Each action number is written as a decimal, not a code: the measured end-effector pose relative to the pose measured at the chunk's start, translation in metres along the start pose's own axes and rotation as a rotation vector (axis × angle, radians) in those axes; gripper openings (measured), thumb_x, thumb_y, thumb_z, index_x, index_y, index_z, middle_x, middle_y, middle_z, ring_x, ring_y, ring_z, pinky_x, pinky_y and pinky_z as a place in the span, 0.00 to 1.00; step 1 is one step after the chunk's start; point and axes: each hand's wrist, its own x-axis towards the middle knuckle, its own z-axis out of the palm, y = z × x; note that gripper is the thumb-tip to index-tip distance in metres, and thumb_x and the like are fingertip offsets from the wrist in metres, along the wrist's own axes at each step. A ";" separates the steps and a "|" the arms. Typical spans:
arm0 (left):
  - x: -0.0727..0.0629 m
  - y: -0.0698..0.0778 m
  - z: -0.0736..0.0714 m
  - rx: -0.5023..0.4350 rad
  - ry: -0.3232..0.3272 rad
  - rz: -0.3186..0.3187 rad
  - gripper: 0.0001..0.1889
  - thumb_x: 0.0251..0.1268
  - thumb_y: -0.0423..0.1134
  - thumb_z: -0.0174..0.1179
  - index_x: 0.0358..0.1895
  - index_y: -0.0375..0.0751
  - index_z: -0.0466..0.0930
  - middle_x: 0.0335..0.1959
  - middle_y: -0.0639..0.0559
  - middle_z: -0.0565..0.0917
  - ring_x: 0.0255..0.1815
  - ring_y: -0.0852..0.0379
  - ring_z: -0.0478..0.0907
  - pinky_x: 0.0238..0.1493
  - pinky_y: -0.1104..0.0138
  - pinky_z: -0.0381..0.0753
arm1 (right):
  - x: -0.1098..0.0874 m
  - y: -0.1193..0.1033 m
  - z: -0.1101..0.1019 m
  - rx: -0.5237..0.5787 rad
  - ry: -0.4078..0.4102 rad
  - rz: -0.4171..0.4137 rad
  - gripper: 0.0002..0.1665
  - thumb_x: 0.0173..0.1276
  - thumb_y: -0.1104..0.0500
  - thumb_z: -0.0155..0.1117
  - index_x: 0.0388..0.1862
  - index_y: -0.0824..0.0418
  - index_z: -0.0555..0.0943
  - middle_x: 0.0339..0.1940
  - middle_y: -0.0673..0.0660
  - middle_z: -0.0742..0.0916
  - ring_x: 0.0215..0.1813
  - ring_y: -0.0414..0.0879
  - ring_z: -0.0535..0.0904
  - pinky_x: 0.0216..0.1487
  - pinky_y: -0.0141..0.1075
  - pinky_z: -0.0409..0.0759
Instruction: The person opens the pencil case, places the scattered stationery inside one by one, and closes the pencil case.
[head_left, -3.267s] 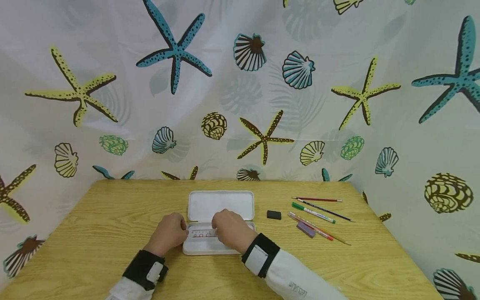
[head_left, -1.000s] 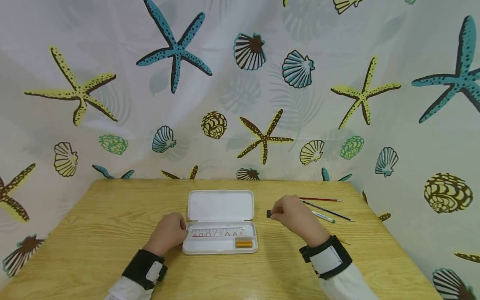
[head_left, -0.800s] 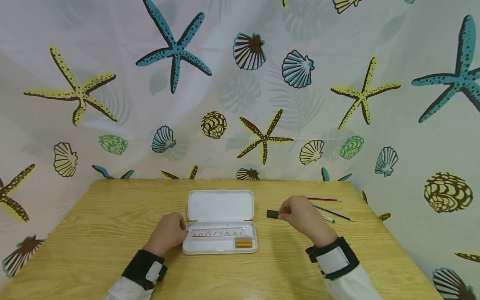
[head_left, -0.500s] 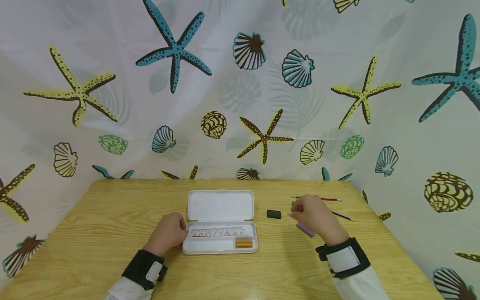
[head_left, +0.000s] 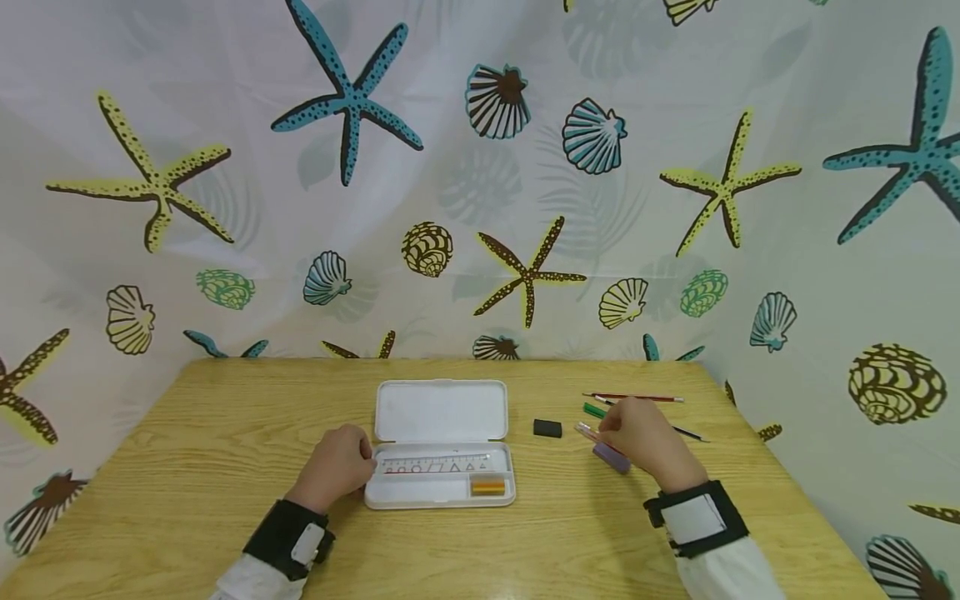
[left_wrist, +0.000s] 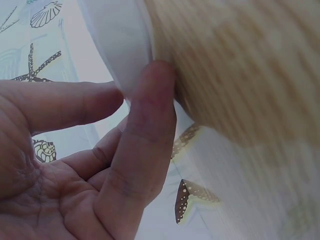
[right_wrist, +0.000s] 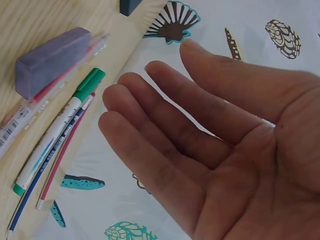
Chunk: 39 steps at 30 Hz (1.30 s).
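Observation:
An open white pencil case [head_left: 420, 492] lies mid-table with its lid [head_left: 442, 411] laid back. In it are a clear ruler [head_left: 435, 464] and a small orange-yellow block [head_left: 488, 486] in the right compartment. My left hand [head_left: 337, 468] pinches the case's left end between thumb and fingers; the white edge [left_wrist: 127, 45] shows there up close. My right hand [head_left: 641, 437] hovers over the pens, fingers slightly bent and holding nothing. Close by lie a purple eraser [right_wrist: 52, 62], a green-capped marker [right_wrist: 55, 135], a dark blue pencil [right_wrist: 47, 165] and a red pencil [right_wrist: 65, 150].
A black eraser [head_left: 547, 428] lies between the case and the pens. Beside the purple eraser is a clear-and-red pen [right_wrist: 20, 122]. A white curtain with starfish and shells [head_left: 480, 192] hangs along the table's back edge [head_left: 285, 367].
My right hand has left the case, uncovering the orange-yellow block, and moved right past the black eraser to above the pens. My left hand has stayed at the case's end.

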 end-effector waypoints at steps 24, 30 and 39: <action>0.001 -0.003 0.002 0.012 0.004 0.007 0.03 0.57 0.29 0.61 0.29 0.34 0.78 0.24 0.46 0.77 0.23 0.54 0.74 0.23 0.67 0.72 | 0.014 0.021 0.029 0.007 -0.024 0.050 0.04 0.59 0.63 0.73 0.29 0.64 0.89 0.29 0.56 0.90 0.28 0.43 0.81 0.30 0.38 0.79; 0.001 -0.001 0.001 0.016 -0.003 -0.005 0.03 0.57 0.30 0.61 0.29 0.34 0.78 0.24 0.46 0.77 0.23 0.54 0.74 0.23 0.67 0.71 | 0.014 0.021 0.031 0.013 -0.009 0.049 0.04 0.58 0.64 0.73 0.28 0.64 0.88 0.26 0.55 0.89 0.28 0.43 0.80 0.32 0.40 0.80; 0.000 0.002 0.000 0.023 -0.004 -0.005 0.03 0.58 0.30 0.61 0.29 0.33 0.78 0.25 0.46 0.78 0.23 0.54 0.74 0.23 0.67 0.72 | 0.017 0.018 0.033 0.014 -0.010 0.102 0.03 0.56 0.65 0.75 0.28 0.65 0.88 0.27 0.55 0.88 0.27 0.44 0.79 0.29 0.38 0.78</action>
